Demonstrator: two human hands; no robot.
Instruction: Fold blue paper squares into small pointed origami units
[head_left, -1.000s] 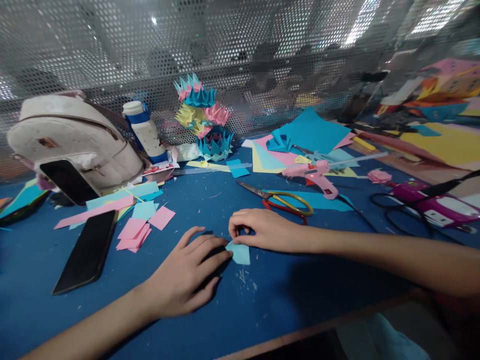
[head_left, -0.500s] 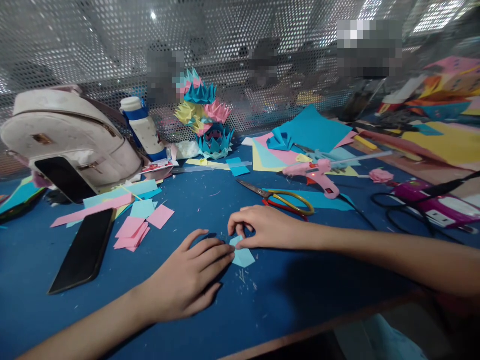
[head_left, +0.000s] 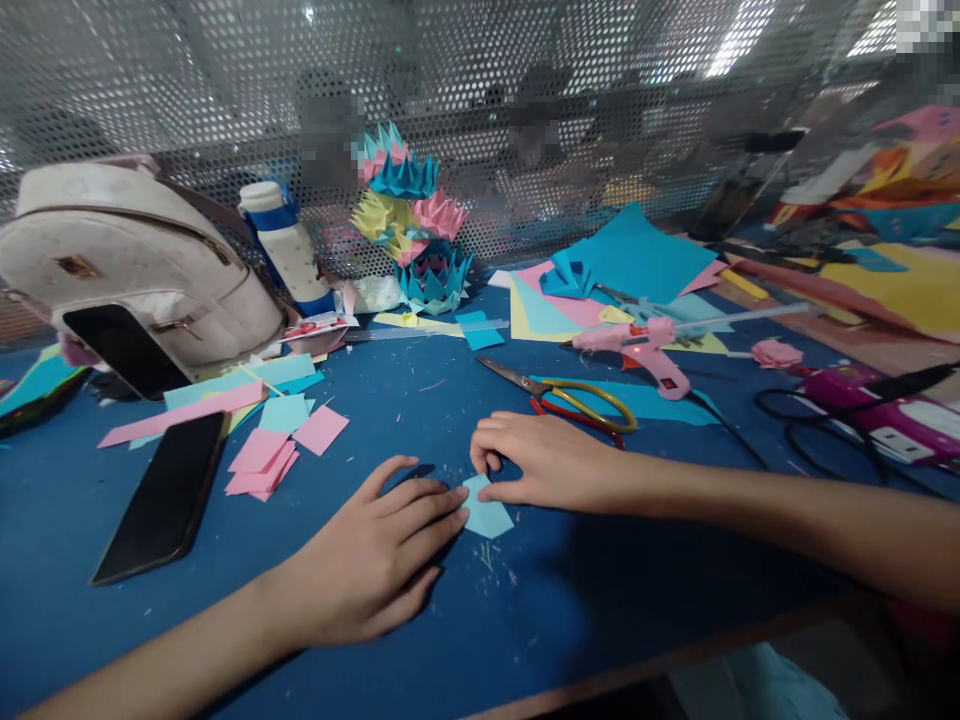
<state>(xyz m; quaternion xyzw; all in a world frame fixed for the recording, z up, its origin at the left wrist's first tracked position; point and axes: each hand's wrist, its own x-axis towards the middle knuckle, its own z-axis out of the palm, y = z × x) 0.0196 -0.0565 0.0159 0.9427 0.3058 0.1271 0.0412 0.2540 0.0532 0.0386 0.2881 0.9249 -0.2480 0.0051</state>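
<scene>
A small light-blue piece of folded paper [head_left: 487, 515] lies on the blue table between my hands. My left hand [head_left: 375, 555] rests palm down to its left, fingers spread, with fingertips touching the paper's left edge. From the right, my right hand [head_left: 536, 460] reaches over with curled fingers, its thumb on the upper part of the paper; the fingertips are partly hidden. Scissors [head_left: 559, 395] with yellow and red handles lie just behind my right hand. Left of my hands are several pink paper squares [head_left: 262, 465].
A black phone [head_left: 161, 500] lies at left, near a white backpack [head_left: 127, 260] and a bottle [head_left: 289, 250]. Behind stands a folded-paper stack [head_left: 431, 275]. At right are a pink glue gun [head_left: 645, 350], coloured sheets [head_left: 637, 255] and a purple power strip [head_left: 874, 410] with cables.
My right hand has shifted slightly to the right, its thumb still on the paper. My left hand has barely moved. The view has shifted a little.
</scene>
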